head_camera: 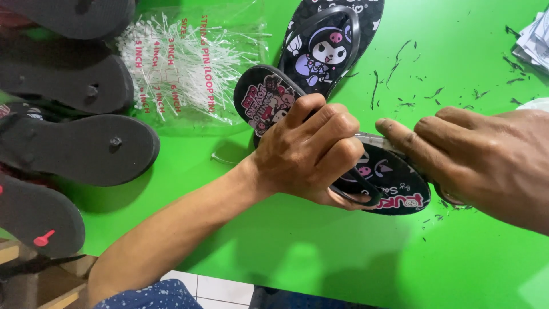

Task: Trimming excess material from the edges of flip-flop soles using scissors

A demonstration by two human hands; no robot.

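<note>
Item: black foam flip-flop sandal with a printed cartoon footbed (320, 149), lying across the middle of the bright green surface (320, 263), heel to the far left, toe to the near right.

Left hand (311, 154): curled tight over the middle of the sandal, fingers wrapped round its black strap, pinning it down.

Right hand (474, 157): fingers closed along the sandal's right edge, pressing something thin against it (the tool itself is hidden, so what it grips cannot be told).

Handling note: the work likely goes best with the left hand keeping the sole flat and steady while the right follows the rim in short, even passes, fingertips clear of the edge.

Nearby: a second black cartoon-print sandal (329, 46) just beyond; a clear plastic bag of white loop pins (189, 63) to the far left; a stack of plain black sandals, soles up (74, 146), at the left; dark rubber shavings (400, 74) scattered on the right.
</note>
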